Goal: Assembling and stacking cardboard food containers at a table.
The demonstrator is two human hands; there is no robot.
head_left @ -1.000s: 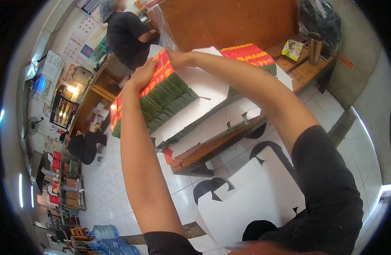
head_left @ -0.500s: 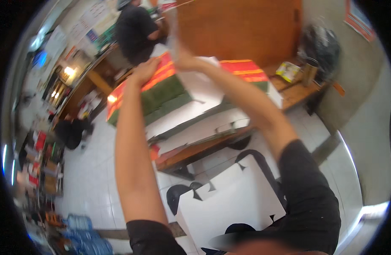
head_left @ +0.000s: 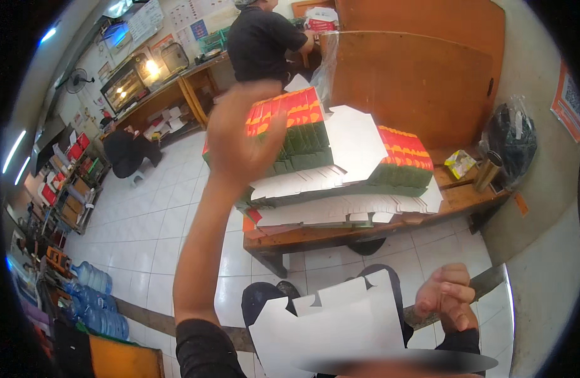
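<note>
The two hands are empty as far as I can see, and they are well apart from each other. The left hand [head_left: 249,135] is raised with its fingers spread, and it is blurred; it overlaps the left stack of printed carton blanks [head_left: 302,142], but I cannot tell whether it touches them. The right hand [head_left: 447,293] is at the lower right, just beside the right knee, and its fingers are bent loosely toward the palm; whether they close completely is not clear. The left stack shows red with orange shapes above and green on the near side, its edges overlapping like steps. A white card [head_left: 355,142] lies between it and the right stack of printed carton blanks [head_left: 403,154], which has the same colours. All of these lie upon the wooden bench [head_left: 469,196], over more layered white edges. On the person's lap rests a white die-cut sheet [head_left: 331,324] with notches along its far edge. At the right end of the bench there are a yellow packet [head_left: 460,164], a metal tumbler [head_left: 488,171] and a black plastic bag [head_left: 515,142]. Behind the left stack is a co-worker [head_left: 261,47] in a dark shirt.
</note>
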